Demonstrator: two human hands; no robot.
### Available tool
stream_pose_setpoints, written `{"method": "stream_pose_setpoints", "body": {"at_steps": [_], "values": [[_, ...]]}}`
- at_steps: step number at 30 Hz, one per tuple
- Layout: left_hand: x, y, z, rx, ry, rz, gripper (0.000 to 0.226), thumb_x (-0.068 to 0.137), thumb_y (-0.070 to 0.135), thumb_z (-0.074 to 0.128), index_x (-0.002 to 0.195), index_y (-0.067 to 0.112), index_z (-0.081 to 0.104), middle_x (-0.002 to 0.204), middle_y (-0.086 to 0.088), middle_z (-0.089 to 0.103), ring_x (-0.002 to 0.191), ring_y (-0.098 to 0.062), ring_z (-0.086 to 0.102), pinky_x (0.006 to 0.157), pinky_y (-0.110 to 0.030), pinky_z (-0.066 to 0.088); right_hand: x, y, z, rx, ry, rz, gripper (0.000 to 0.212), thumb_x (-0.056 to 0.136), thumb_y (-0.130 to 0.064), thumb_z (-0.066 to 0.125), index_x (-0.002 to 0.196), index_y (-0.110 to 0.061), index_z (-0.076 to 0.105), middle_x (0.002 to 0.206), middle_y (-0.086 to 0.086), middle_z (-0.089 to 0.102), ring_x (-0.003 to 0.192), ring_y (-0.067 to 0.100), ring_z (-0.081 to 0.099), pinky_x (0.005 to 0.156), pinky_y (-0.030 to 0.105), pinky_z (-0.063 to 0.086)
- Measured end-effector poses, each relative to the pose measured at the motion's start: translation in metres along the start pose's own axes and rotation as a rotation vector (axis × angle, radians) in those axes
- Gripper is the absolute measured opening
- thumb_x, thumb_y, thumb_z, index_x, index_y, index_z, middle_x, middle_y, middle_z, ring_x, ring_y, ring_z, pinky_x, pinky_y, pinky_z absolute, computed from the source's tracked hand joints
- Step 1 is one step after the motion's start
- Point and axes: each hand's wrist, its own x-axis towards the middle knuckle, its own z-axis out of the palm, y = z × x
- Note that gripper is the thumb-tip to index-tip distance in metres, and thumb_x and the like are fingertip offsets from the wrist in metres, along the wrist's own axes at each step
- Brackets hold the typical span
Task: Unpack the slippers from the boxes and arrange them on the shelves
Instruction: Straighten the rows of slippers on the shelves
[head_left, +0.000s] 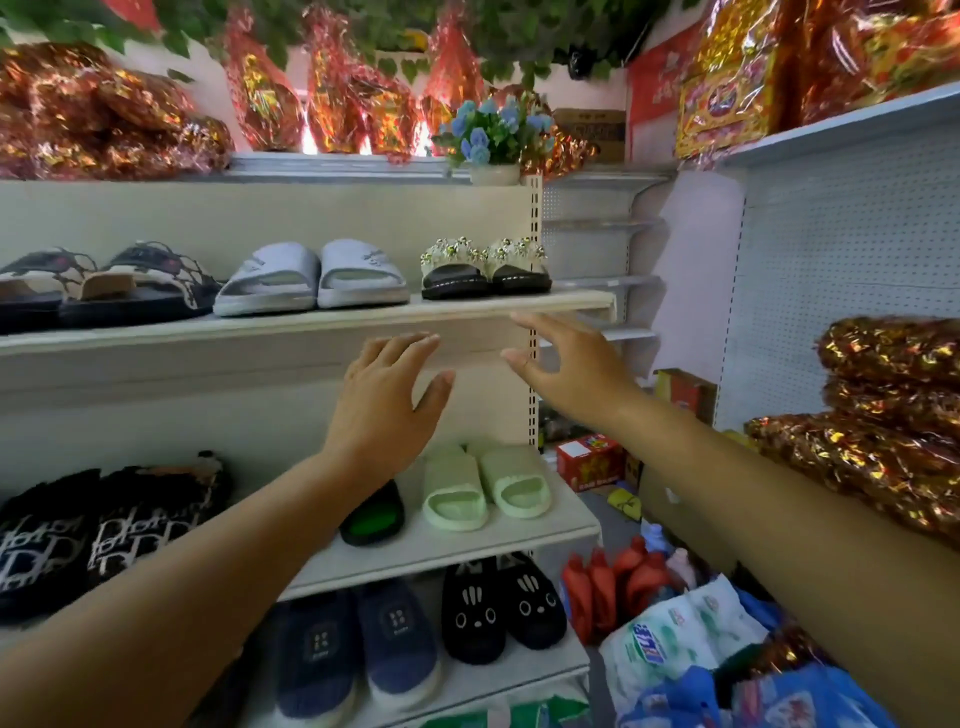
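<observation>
Left hand (387, 387) and right hand (563, 364) hover open-fingered and empty under the upper shelf (571, 301), beaded slippers (485, 270) standing at its right end — placement looks done, so next comes another boxed pair — no box visible.

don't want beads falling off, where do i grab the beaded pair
Grip the beaded slippers by their black soles, coming straight in from the open front of the shelf. The soles face you at the shelf edge, bare and solid; the beaded straps sit on top and look fragile.
</observation>
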Motion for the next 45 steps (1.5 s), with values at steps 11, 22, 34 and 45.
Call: {"method": "stream_pose_setpoints", "body": {"at_steps": [11, 22, 34, 45], "values": [[-0.125, -0.135, 0.007, 0.039, -0.324, -0.457, 0.058, 0.1, 0.046, 0.054, 0.146, 0.011, 0.05, 0.142, -0.018, 0.056, 0.129, -0.04, 0.05, 0.106, -0.045, 0.045, -0.065, -0.02, 0.145, 0.106, -0.382, 0.164, 0.052, 0.098, -0.045, 0.063, 0.142, -0.02, 0.056, 0.15, 0.001, 0.052, 0.139, 0.019, 0.046, 0.11, 0.022, 0.032], [-0.165, -0.222, 0.065, 0.023, -0.493, -0.587, 0.045, 0.098, 0.032, 0.058, 0.136, 0.009, 0.054, 0.133, -0.022, 0.055, 0.111, -0.045, 0.057, 0.093, -0.043, 0.047, -0.069, -0.036, 0.307, 0.142, -0.445, 0.295, 0.047, 0.098, -0.033, 0.065, 0.14, -0.012, 0.061, 0.134, 0.015, 0.064, 0.12, 0.029, 0.061, 0.098, 0.028, 0.044], [-0.219, -0.229, 0.058, -0.06, -0.169, -0.303, 0.045, 0.097, 0.024, 0.056, 0.136, 0.002, 0.059, 0.147, -0.024, 0.049, 0.131, -0.043, 0.049, 0.108, -0.048, 0.044, -0.109, -0.051, 0.323, 0.101, -0.017, 0.159, 0.039, 0.096, -0.024, 0.065, 0.13, -0.005, 0.066, 0.131, 0.019, 0.064, 0.123, 0.033, 0.058, 0.108, 0.027, 0.039], [-0.362, -0.239, 0.134, -0.053, -0.445, -0.433, 0.05, 0.098, 0.034, 0.062, 0.141, 0.01, 0.053, 0.146, -0.017, 0.049, 0.127, -0.038, 0.051, 0.102, -0.049, 0.047, -0.247, 0.004, 0.418, 0.022, -0.325, 0.308, 0.057, 0.089, -0.042, 0.066, 0.133, -0.007, 0.06, 0.136, 0.02, 0.054, 0.118, 0.043, 0.054, 0.102, 0.049, 0.047]]}}
